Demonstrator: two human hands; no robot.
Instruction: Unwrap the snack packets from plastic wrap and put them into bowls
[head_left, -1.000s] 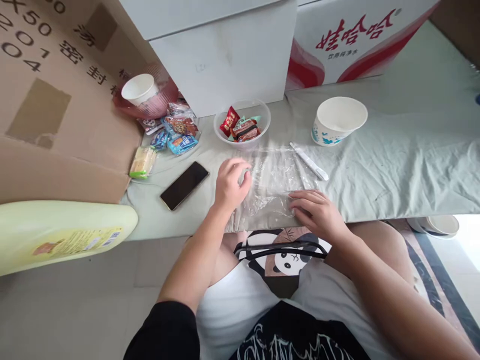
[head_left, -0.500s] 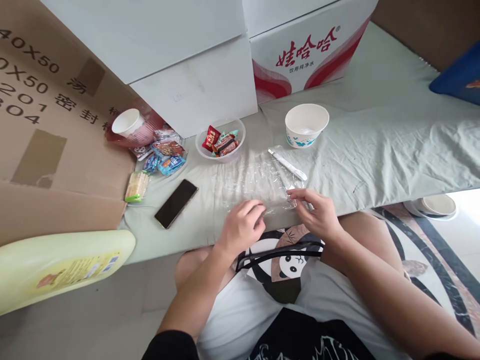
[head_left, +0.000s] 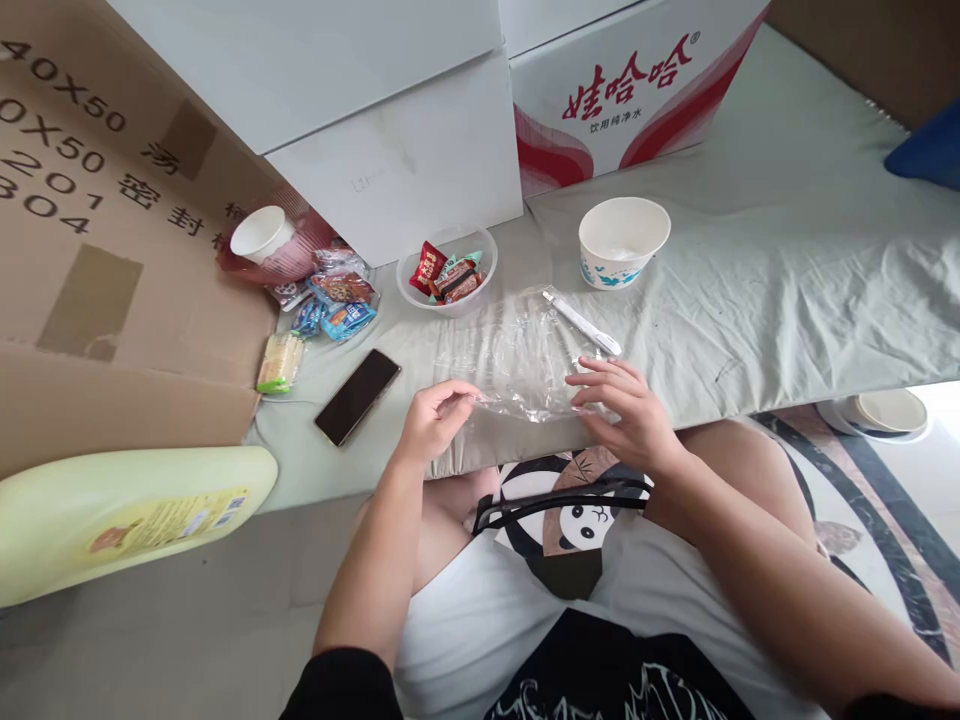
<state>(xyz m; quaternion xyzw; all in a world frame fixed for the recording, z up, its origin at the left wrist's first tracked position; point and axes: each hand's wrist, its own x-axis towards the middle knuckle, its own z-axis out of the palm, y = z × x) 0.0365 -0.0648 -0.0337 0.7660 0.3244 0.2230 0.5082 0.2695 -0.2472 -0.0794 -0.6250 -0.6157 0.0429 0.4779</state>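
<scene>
A crinkled clear plastic bag (head_left: pixel 517 350) lies spread on the cloth-covered surface in front of me. My left hand (head_left: pixel 437 420) pinches its near left edge between thumb and fingers. At the bag's right side, my right hand (head_left: pixel 624 408) holds the near edge between thumb and a finger, its other fingers stretched out. A white utility knife (head_left: pixel 583 324) lies just beyond my right hand, at the bag's far right edge. Behind the bag stands a clear plastic bowl (head_left: pixel 480 300) with several wrapped snacks (head_left: pixel 450 276). A white paper bowl (head_left: pixel 625 232) with a blue pattern stands farther right.
To the left are a phone (head_left: pixel 358 397), a small snack pack (head_left: pixel 280 363), several snack packets (head_left: pixel 346 300) and a paper cup (head_left: pixel 261 234). White cartons (head_left: pixel 420 150) rise at the back, a brown carton (head_left: pixel 90 300) at left. A large yellow bottle (head_left: pixel 135 515) lies near front left.
My left hand has moved left and away from my right hand, drawing the bag's near edge out. The right hand's upper fingers have spread. The view has shifted slightly.
</scene>
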